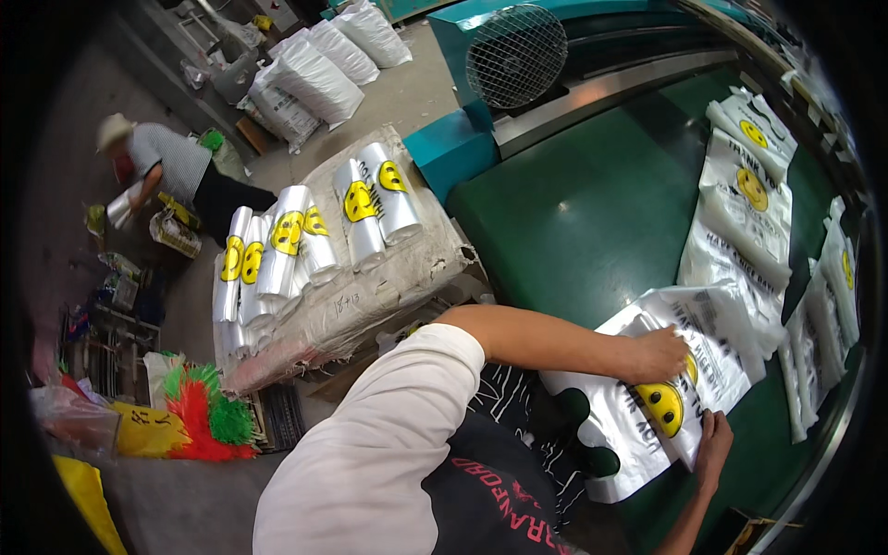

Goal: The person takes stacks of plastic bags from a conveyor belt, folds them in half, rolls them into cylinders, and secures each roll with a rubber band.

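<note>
A stack of white plastic carrier bags (608,428) with a yellow smiley print and cut-out handles lies on the green machine table (573,231), partly folded over. My left hand (659,355) reaches across from the left, its fingers curled closed on the bags by the smiley. At the near right edge of the fold is my right hand (712,446), fingers together and pinching the edge; its fingertips are partly hidden. Further plastic bags (740,199) lie overlapping along the far right of the table, and another bundle of bags (823,333) rests near its right rim.
Left of the table, rolled bag bundles (287,231) lie on a worn, covered stack (370,305). A round wire fan guard (516,57) sits on the teal machine. White sacks (305,88) stand behind. Another person (180,166) bends at the far left, near colourful plastic strands (208,412).
</note>
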`<control>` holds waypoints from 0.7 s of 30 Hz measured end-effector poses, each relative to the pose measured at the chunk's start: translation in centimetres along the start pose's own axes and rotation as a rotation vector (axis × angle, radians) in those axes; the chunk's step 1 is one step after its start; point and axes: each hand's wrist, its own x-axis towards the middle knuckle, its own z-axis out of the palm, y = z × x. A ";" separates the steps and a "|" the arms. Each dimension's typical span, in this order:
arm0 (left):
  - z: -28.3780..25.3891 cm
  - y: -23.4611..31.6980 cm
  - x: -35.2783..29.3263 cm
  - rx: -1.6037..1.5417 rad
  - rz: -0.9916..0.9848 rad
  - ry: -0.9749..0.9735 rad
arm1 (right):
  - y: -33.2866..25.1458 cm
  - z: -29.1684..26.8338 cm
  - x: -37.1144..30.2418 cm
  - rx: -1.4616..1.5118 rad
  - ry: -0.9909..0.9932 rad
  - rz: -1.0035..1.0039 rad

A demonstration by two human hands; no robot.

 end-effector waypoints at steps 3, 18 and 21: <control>3.8 -1.1 2.3 -0.377 -0.006 -0.019 | -0.8 -2.8 -1.4 -0.034 0.036 0.096; -3.0 1.9 2.4 -0.406 -0.336 -0.527 | 13.8 -18.3 -18.3 -0.678 0.224 0.736; -0.3 2.5 -0.4 -0.826 -0.317 -0.210 | 13.1 -17.9 -17.7 -0.692 0.274 0.681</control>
